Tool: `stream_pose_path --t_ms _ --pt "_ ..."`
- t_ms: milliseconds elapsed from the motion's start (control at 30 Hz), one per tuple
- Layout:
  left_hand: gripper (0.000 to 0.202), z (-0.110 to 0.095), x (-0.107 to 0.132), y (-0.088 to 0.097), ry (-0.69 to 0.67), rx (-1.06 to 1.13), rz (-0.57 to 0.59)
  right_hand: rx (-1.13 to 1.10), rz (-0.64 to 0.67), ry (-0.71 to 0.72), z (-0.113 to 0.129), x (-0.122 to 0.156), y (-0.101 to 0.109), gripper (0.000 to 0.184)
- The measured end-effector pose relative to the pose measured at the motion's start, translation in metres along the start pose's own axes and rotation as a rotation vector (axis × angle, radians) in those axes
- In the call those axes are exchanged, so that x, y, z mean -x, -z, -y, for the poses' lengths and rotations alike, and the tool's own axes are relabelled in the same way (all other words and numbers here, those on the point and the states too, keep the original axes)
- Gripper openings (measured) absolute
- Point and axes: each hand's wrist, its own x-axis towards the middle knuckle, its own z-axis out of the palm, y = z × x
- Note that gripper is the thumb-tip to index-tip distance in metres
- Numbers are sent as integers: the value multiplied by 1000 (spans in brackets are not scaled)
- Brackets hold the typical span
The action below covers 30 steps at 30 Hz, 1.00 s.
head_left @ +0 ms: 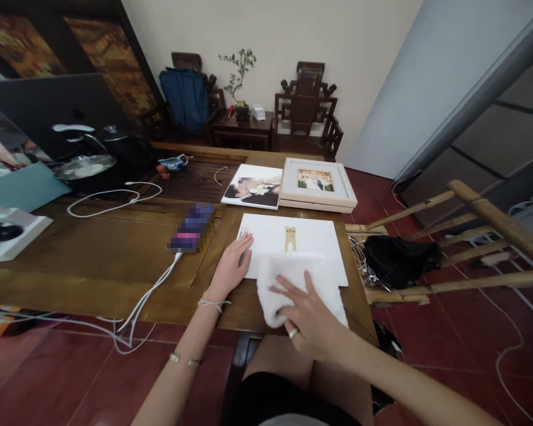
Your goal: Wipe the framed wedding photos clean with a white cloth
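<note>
A white board [316, 232] with a small tan figure printed on it lies flat near the table's front edge. My left hand [233, 264] rests along its left edge, fingers stretched out flat, holding nothing. Over the board's lower part and its front edge spreads a fluffy white cloth [324, 272]. Pressing down on that cloth, my right hand [313, 325] has its fingers spread apart and the cloth bunched beside them. The part of the board beneath the cloth is hidden.
Behind the board lie a photo panel [273, 202] and a framed photo [342, 177]. To the left are a phone [190, 228] on white cables, a pot [86, 177] and a kettle [128, 151]. A bamboo chair [404, 293] holding a black bag [400, 260] stands at right.
</note>
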Motion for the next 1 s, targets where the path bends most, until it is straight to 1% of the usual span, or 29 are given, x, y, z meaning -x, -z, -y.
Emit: stream_pose_path --t_ms 67,133,200,267,400,500,567,633,700,767,867,933,1000 --pt "38 0 0 0 -1 -3 -3 -1 26 14 -1 1 4 30" --pt "38 1 0 0 -3 0 -6 -18 41 23 -12 -9 12 29" --pt "37 1 0 -1 1 5 -7 -32 22 23 -30 -26 22 30" --pt "37 1 0 -1 8 14 -12 -24 -26 7 -52 -48 32 31" --pt "37 0 0 1 16 29 -16 43 -113 -73 -93 -94 51 32" --pt "37 -1 -1 2 25 32 -10 92 -166 -142 -109 -119 58 36" --pt "37 0 -1 2 27 30 -12 104 -181 -169 -111 -126 57 38" --pt "37 0 -1 1 25 27 -13 123 -181 -175 -106 -125 50 38" --pt "37 0 0 1 19 27 -12 164 -161 -162 -94 -113 37 36" --pt "37 0 0 0 13 25 -11 205 -130 -125 -76 -93 22 35" --pt "37 0 0 0 8 17 -11 208 -84 -70 -41 -54 1 33" --pt "37 -1 -1 1 3 14 -9 171 -47 -43 -18 -30 -8 30" --pt "37 -1 -1 1 0 12 -11 113 -12 -11 0 -12 -10 28"
